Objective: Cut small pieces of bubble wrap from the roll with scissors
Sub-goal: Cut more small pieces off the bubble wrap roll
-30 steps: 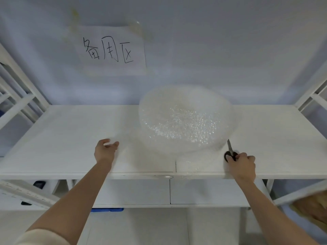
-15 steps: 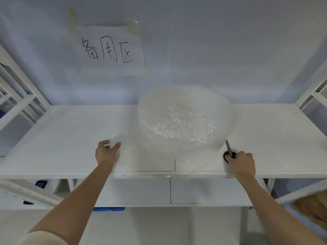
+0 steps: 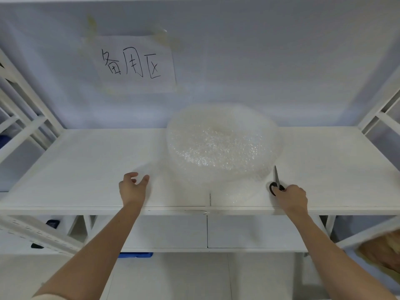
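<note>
Translucent bubble wrap makes up the big roll (image 3: pixel 223 146) standing on its flat end at the middle of the white shelf (image 3: pixel 86 161), core axis upright, with a loose tail of sheet (image 3: pixel 233 194) lying flat from its base out toward the shelf's front edge. I judge the stuff light, soft and springy, with a slick film that will slide and buckle rather than hold a line, so I would pin the free sheet flat near its edge and keep it taut across the cut instead of squeezing the roll itself. My left hand (image 3: pixel 133 188) rests at the left of the roll, fingers (image 3: pixel 131 175) loosely spread and thumb out, holding nothing that I can make out; it may be touching a faint edge of the sheet, but white on white hides that. My right hand (image 3: pixel 291 197) grips the dark handles of the scissors (image 3: pixel 276 180) just right of the roll's base. Their long axis runs nearly straight away from me, tips pointing toward the back wall and leaning slightly left, close against the roll's side. The blades look closed or nearly so. Behind, a handwritten paper sign (image 3: pixel 134 63) is taped to the wall.
</note>
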Demonstrator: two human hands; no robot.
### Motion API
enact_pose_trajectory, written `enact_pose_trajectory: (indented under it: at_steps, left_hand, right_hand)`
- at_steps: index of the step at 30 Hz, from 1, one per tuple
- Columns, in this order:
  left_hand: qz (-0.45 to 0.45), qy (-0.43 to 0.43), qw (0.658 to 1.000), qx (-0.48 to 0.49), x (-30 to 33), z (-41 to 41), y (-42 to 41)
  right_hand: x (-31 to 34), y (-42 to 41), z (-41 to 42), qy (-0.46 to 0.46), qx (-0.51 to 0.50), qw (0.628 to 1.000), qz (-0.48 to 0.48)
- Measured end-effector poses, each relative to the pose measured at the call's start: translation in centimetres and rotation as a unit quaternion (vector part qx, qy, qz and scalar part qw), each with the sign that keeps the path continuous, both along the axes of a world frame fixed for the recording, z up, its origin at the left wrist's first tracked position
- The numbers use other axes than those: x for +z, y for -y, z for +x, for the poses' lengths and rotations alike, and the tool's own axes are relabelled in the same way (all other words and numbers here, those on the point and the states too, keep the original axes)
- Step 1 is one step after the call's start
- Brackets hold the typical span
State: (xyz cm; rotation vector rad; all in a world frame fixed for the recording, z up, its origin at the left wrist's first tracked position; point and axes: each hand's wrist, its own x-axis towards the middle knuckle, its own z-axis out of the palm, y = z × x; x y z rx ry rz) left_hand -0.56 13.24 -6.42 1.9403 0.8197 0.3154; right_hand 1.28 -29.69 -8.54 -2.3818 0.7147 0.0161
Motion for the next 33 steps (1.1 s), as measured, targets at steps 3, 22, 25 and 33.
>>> enact_pose_trajectory:
  at_steps: [3, 22, 25, 33]
  left_hand:
    - [-0.007, -0.003, 1.000, -0.025, -0.2, -0.7, 1.4]
    - [-0.202, -0.048, 0.920, -0.333, 0.7, -4.5, 9.9]
    - [-0.228, -0.063, 0.905, -0.353, 0.9, -4.7, 10.9]
    - [-0.225, -0.055, 0.894, -0.384, 1.0, -4.8, 12.7]
  right_hand:
    - [0.6, -0.1, -0.1, 0.009, -0.006, 1.000, 0.028]
    - [1.4, -0.9, -3.5, 0.026, -0.036, 0.846, 0.531]
    - [1.7, -1.2, -4.0, 0.016, -0.036, 0.845, 0.534]
    - [3.0, -1.9, -5.3, 0.008, -0.049, 0.824, 0.564]
